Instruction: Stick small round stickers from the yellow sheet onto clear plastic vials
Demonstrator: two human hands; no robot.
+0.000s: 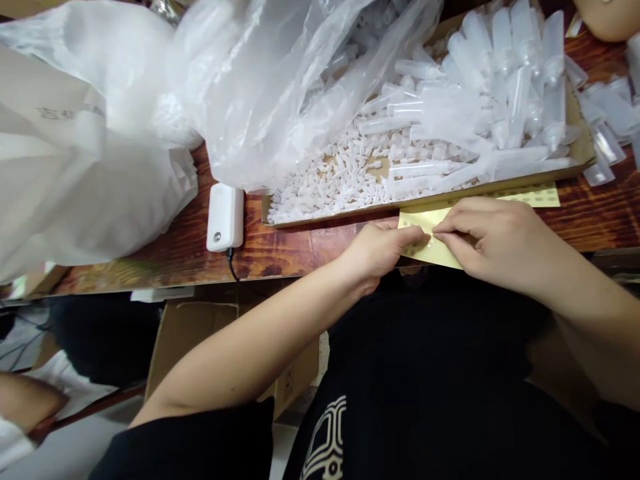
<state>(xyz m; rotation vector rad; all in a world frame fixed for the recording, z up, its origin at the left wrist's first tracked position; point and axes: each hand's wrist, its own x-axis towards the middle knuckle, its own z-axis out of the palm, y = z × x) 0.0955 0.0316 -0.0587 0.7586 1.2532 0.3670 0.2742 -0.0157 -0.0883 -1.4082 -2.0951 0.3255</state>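
Observation:
My left hand grips the left end of a yellow sticker sheet, thumb on top and fingers underneath. Small round spots run in rows on the sheet. Against its surface, close to the left thumb, my right hand has thumb and forefinger pinched together; whatever is between those fingertips is too small to make out. A second spotted yellow sheet lies partly under the front edge of a shallow cardboard tray. In the tray are many small white tips and translucent plastic tubes.
A clear plastic bag slumps over the tray's left part. Large white bags fill the table's left side. A white power bank with a black cable sits near the front edge. More tubes lie at right. Another person's arm shows lower left.

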